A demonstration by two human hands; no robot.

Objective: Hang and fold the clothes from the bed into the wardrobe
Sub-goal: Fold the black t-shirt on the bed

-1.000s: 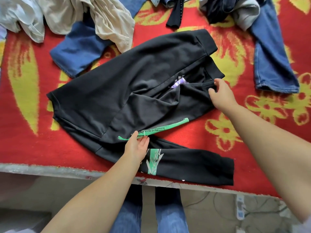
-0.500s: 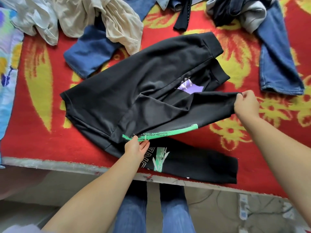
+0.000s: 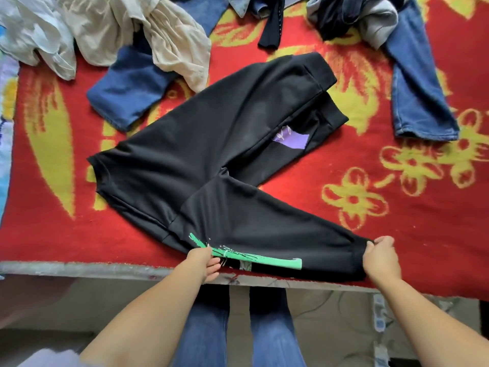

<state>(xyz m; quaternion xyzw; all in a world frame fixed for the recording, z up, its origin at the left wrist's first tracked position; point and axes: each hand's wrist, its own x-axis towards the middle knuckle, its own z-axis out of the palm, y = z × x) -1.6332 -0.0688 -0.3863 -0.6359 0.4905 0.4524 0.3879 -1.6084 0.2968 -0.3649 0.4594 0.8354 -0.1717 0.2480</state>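
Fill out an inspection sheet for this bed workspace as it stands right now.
Surface: red and yellow blanket covering the bed.
Job's things: black sweatpants spread flat, one leg drawn along the near edge.
Clutter: cream garment, blue jeans and other clothes piled at the far side.
Hands: left hand pinches the leg at the green stripe; right hand grips the cuff.
Cables: power strip and cords on the floor.
Surroundings: the person's jeans-clad legs stand below the bed.

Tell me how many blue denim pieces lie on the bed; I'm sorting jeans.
2: one blue denim piece at upper left, partly under a beige garment; another at upper right. More may be hidden in the piles.
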